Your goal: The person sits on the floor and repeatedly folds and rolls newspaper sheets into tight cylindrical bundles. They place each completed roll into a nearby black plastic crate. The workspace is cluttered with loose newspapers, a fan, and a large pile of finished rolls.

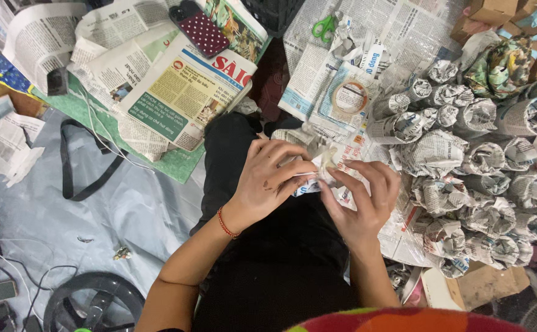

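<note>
Head view: a small paper bundle [321,175] sits over my lap, pinched between both hands. My left hand [268,181] curls its fingers over the top; my right hand [360,200] grips it from the other side. Just right, wrapped bundles [465,166] pile up. Ahead lie a tape roll [349,96], green scissors [324,27], and newspapers [182,92].

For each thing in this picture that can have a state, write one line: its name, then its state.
Left hand: gripping the newspaper bundle.
Right hand: pinching the same bundle.
Newspaper bundle: partly wrapped, held between both hands.
Wrapped parcels: finished, heaped at the right.
Tape roll: lying flat on newspaper.
Green scissors: lying on newspaper; only the handles show.
Dotted phone: face down on the papers.
Folded newspaper: unused, lying flat.
</note>
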